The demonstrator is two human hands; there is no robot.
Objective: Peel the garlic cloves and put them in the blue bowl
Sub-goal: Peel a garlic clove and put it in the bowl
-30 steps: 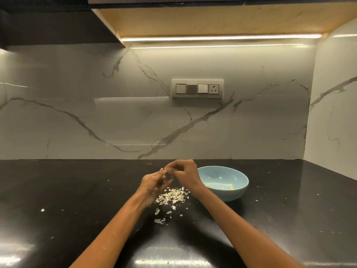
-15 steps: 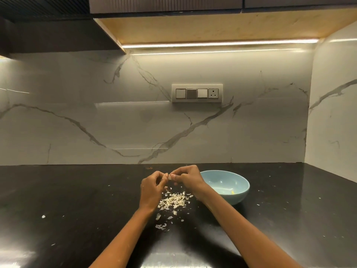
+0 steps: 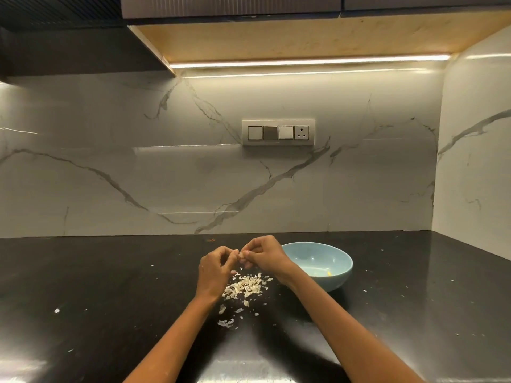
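My left hand [image 3: 214, 268] and my right hand [image 3: 262, 254] meet fingertip to fingertip above the dark counter, both pinching a small pale garlic clove [image 3: 241, 254] that is mostly hidden by the fingers. Just right of my right hand stands the light blue bowl [image 3: 336, 257], with a small yellowish bit at its bottom. A heap of pale garlic peel [image 3: 246, 286] lies on the counter right below my hands.
The black counter [image 3: 110, 286] carries scattered peel flakes, such as one flake [image 3: 57, 310] at the left. A marble wall with a switch panel [image 3: 278, 132] closes the back, and a marble side wall [image 3: 475, 175] stands at the right.
My hands have stayed together at the clove, fingers working slightly. The view has tilted up a little, so hands and bowl sit lower in the picture.
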